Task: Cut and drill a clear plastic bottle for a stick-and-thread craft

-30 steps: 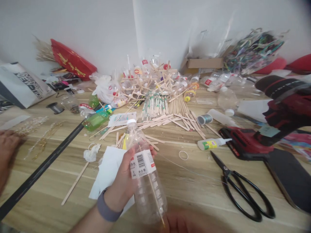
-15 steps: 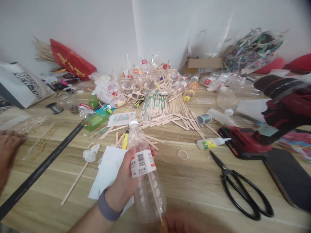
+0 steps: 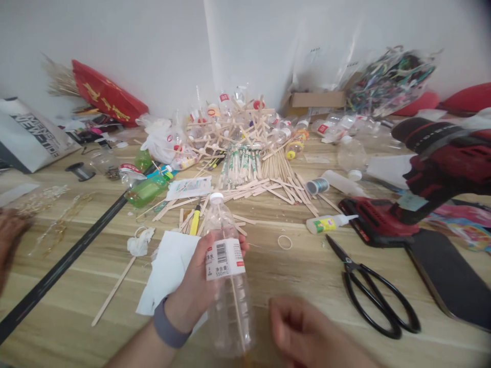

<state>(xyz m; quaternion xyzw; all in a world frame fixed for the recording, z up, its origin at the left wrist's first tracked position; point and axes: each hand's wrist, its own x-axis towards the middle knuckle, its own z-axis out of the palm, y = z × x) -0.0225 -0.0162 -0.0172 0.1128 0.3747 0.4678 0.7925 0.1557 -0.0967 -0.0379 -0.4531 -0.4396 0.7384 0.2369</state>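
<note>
My left hand (image 3: 197, 286) is wrapped around a clear plastic water bottle (image 3: 230, 299) with a white label and white cap. The bottle leans with its cap away from me. A thin wooden stick (image 3: 238, 306) runs lengthwise along it, and its orange-brown lower end (image 3: 247, 360) shows at the base, cut by the frame's bottom edge. To the right of the base, apart from it, is my right hand (image 3: 303, 332). Its fingers are curled and blurred, and I see nothing in them. White paper (image 3: 163, 266) lies under my left wrist.
Black scissors (image 3: 355, 268), a glue bottle (image 3: 326, 224), a red cordless drill (image 3: 395, 220) and a dark phone (image 3: 445, 276) lie at right. Wooden sticks (image 3: 264, 189) and bottles fill the back. A black strip (image 3: 76, 250) crosses the left. Another person's hand (image 3: 11, 230) rests at far left.
My right hand has let go of the stick's end at the bottle base and moved away to the right. My left hand still holds the bottle. The view has shifted slightly.
</note>
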